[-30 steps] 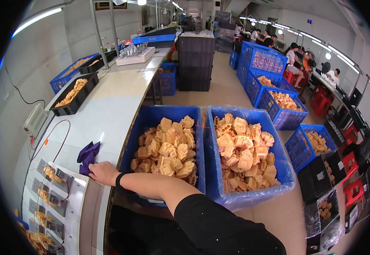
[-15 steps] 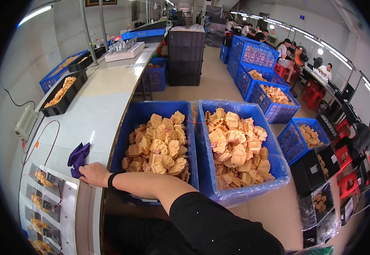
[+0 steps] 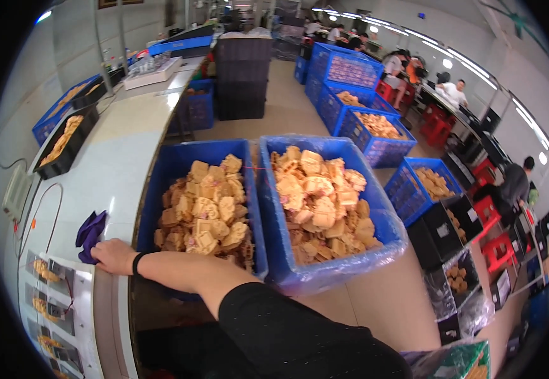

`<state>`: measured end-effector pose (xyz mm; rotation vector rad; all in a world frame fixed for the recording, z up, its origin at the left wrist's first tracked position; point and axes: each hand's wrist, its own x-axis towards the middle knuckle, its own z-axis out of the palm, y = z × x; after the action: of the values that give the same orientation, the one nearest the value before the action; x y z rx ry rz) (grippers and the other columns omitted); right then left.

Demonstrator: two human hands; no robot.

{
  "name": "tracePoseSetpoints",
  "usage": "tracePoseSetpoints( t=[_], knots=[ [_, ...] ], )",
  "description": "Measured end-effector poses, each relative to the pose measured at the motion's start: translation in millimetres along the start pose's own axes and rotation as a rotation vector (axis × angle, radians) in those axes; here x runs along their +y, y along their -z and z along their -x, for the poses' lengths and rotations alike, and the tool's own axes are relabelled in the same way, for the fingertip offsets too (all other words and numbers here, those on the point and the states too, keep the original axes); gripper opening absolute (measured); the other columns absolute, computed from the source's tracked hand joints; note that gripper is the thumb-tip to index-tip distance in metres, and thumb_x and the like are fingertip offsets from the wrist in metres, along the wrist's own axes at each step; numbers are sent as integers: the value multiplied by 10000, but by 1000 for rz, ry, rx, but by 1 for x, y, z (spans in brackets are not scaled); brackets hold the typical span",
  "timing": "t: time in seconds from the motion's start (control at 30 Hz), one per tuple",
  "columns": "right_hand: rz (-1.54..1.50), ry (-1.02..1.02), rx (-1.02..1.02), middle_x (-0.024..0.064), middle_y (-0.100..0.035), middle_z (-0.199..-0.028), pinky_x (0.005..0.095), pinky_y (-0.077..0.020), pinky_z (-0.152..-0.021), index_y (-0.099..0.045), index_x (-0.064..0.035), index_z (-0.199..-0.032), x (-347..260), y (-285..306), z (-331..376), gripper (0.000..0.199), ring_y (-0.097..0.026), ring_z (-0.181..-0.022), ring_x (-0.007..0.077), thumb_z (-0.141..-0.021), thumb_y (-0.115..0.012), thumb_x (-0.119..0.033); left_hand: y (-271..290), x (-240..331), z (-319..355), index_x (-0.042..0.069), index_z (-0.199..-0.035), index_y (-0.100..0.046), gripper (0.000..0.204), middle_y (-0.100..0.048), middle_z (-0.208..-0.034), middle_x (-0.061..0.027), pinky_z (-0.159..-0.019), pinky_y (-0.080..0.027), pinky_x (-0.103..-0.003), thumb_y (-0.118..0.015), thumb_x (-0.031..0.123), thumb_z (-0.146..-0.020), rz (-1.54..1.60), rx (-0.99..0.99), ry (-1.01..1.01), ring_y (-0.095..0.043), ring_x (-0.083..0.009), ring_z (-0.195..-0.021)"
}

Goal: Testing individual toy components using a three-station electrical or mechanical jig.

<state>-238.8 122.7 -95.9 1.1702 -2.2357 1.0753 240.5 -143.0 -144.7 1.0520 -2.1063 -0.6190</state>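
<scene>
My right hand (image 3: 113, 256) rests at the near edge of the long white table (image 3: 101, 164), its arm reaching in from the lower right. Its fingers are bent and closed on the lower end of a crumpled purple cloth (image 3: 89, 234). A black band circles the wrist. Just below the hand, a white panel (image 3: 88, 316) carries a row of dark fixtures with tan moulded pieces (image 3: 46, 271) on them. Under my forearm stands a blue bin (image 3: 151, 183) heaped with tan moulded parts (image 3: 205, 208). My left hand is out of view.
A second blue bin (image 3: 385, 243), lined with plastic, stands to the right, also heaped with tan parts. Blue crates (image 3: 391, 151) and black boxes (image 3: 435, 243) line the right side. Dark stacked crates (image 3: 243, 76) stand ahead. A black tray (image 3: 66, 148) lies on the table. Several people sit farther off.
My view has swung to the right and tilted, so the scene sits farther left. My right hand keeps its place beside the purple cloth, which has not visibly moved on the table.
</scene>
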Motion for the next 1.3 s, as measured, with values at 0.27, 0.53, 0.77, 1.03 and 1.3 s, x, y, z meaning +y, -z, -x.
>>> tracePoseSetpoints(
  t=[0.27,0.53,0.77,1.03,1.3],
  knots=[
    [188,152,12,80,-581,-829,423,-509,-687,-627,-114,-815,21,-5,8,101,-616,-797,279,-770,-637,-204,-14,65,20,0,-1434,-406,564,-337,-1528,-180,-935,-483,-394,-587,219,-947,-59,62,-47,-513,-455,-1191],
    [31,61,-33,83,-619,-842,424,-479,-705,-612,-102,-863,8,27,9,105,-618,-828,303,-798,-593,-182,-20,99,44,-14,-1364,-505,464,-594,-1270,-240,-920,-493,-412,-515,215,-960,-290,267,-199,-607,-396,-1077],
    [-167,-8,149,79,-635,-833,311,-458,-579,-637,-80,-1082,-24,86,-20,247,-573,-613,186,-840,-686,-93,-29,79,32,-50,-1415,-400,450,-483,-1401,-234,-1098,-343,-387,-442,119,-999,-46,116,-131,-470,-353,-1283],
    [-1475,695,-292,36,-539,-949,323,-400,-740,-684,-168,-880,-222,157,-11,106,-520,-842,177,-868,-616,-87,-19,60,54,-35,-1410,-423,483,-520,-1368,-197,-1063,-375,-377,-503,92,-951,52,187,71,-504,-315,-1245],
    [-1532,846,-754,69,-650,-987,398,-389,-759,-750,-149,-1045,-238,175,-23,163,-596,-761,181,-901,-682,-120,-23,113,44,4,-1376,-473,518,-593,-1254,-200,-986,-429,-396,-467,-25,-858,-217,271,-136,-564,-354,-1141]
  ],
)
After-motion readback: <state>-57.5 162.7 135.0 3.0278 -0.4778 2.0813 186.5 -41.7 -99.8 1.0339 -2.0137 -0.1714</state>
